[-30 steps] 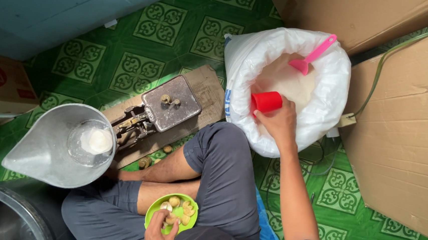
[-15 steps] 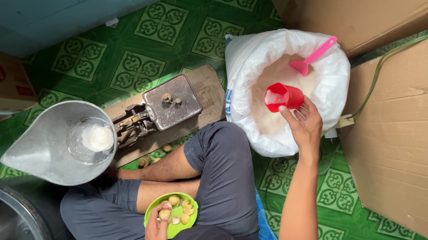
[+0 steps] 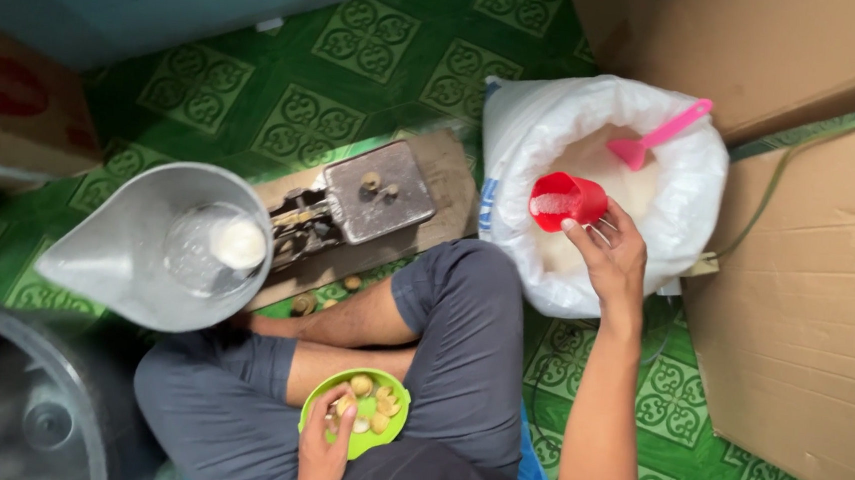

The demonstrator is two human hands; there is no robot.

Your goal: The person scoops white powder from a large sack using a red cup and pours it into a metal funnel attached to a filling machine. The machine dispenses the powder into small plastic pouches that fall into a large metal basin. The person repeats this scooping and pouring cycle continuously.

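One right hand [image 3: 612, 253] grips red cup [image 3: 566, 201]; left hand [image 3: 323, 448] clasps green bowl [image 3: 360, 416].

Glossy red plastic cup [image 3: 567, 202]; woven white plastic sack [image 3: 556, 129], matt brown cardboard [image 3: 803, 326], dull metal scale pan [image 3: 136, 250]

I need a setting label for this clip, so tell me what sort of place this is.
Probably a small home or shop corner for weighing out dry goods: a person sits on a green patterned floor beside a balance scale, an open white sack of granules, and cardboard boxes.
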